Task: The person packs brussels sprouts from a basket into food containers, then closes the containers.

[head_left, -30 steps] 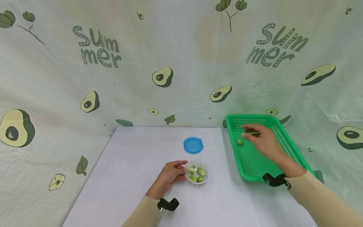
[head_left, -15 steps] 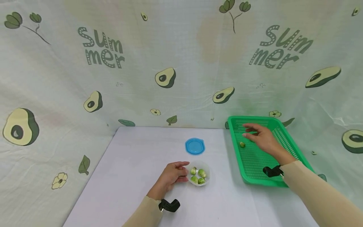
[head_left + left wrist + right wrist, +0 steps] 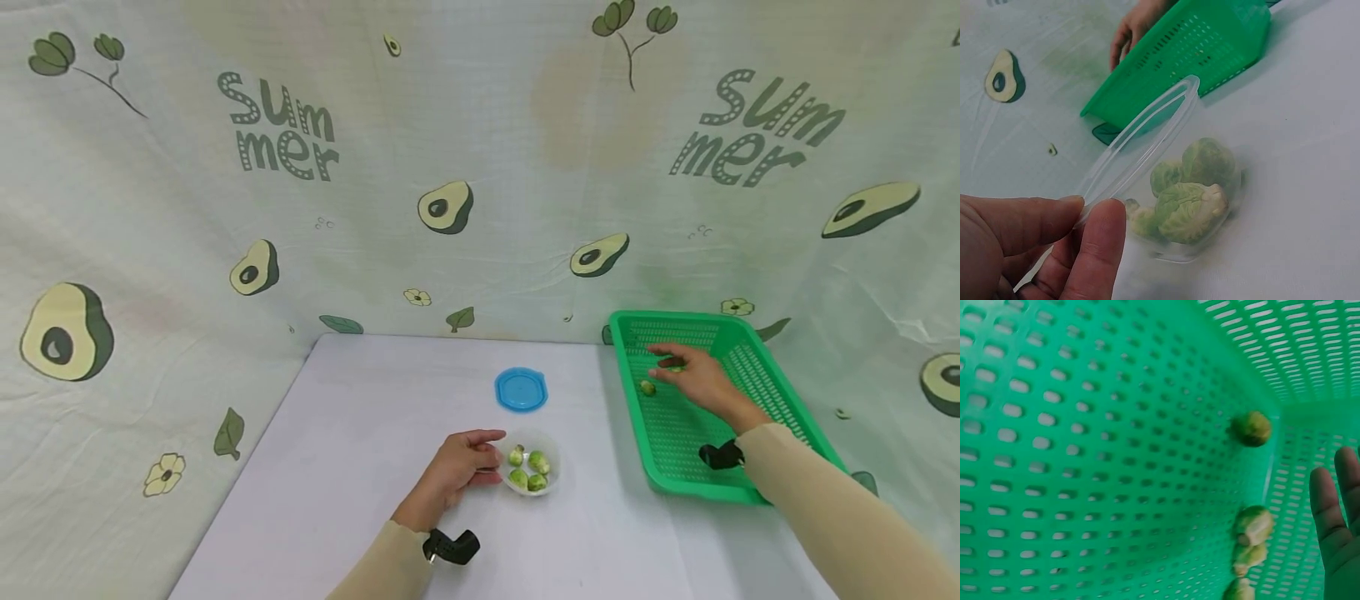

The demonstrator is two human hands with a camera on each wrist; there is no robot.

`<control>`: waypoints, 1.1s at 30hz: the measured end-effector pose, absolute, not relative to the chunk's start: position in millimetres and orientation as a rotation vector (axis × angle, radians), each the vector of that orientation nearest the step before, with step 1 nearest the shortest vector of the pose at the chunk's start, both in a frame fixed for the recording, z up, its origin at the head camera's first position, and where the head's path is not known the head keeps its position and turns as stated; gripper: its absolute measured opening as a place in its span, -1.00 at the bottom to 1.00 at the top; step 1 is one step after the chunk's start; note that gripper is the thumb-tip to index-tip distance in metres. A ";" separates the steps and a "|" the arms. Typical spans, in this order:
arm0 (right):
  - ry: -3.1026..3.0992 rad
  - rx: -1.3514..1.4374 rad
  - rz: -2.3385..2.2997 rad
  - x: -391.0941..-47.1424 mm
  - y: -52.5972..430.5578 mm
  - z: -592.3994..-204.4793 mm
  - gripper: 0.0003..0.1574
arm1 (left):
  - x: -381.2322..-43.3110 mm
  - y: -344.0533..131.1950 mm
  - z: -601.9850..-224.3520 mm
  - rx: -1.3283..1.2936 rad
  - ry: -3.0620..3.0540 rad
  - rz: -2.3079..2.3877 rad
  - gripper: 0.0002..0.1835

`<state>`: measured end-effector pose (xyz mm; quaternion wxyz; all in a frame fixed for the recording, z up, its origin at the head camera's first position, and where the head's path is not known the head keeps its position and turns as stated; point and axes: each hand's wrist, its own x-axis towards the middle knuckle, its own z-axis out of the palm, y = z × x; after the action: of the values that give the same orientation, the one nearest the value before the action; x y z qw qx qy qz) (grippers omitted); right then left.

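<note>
My left hand [image 3: 459, 467] pinches the rim of a clear plastic tub [image 3: 1191, 87] between thumb and fingers. Inside that tub lie several green Brussels sprouts [image 3: 1188, 212]. Within the green basket [image 3: 638, 417], my right hand [image 3: 701, 379] reaches low with its fingers extended and spread apart. One small sprout [image 3: 648, 387] lies by the basket's left wall, just below the right fingertips. The right wrist view shows more sprouts [image 3: 1254, 525] along the basket floor, apart from the straight fingers [image 3: 1329, 506] at the picture's edge.
A blue lid [image 3: 521, 389] lies flat on the white table [image 3: 360, 425], behind the tub. The basket stands at the table's right side, against a hanging sheet [image 3: 510, 133] printed with avocados. Its perforated walls rise around the right hand.
The right hand has lowered into the basket, its fingers nearer the sprouts. My left hand keeps its hold on the tub. The whole head view has shifted slightly.
</note>
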<state>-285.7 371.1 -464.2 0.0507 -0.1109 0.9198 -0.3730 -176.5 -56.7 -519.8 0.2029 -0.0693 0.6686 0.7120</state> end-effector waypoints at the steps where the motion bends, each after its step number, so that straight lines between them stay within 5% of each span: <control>1: 2.784 -0.346 -1.138 -286.8 372.2 -466.3 -0.25 | -176.6 -56.7 -519.4 -0.193 1.868 1.985 -0.48; 33: 2.723 -0.441 -0.990 -310.0 386.8 -511.0 -0.30 | -179.4 -57.6 -522.9 -0.217 1.878 1.981 -0.52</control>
<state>-310.0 386.8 -511.0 0.1052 -0.1496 0.9239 -0.3361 -179.4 -57.6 -522.9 0.2003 -0.0776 0.6720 0.7087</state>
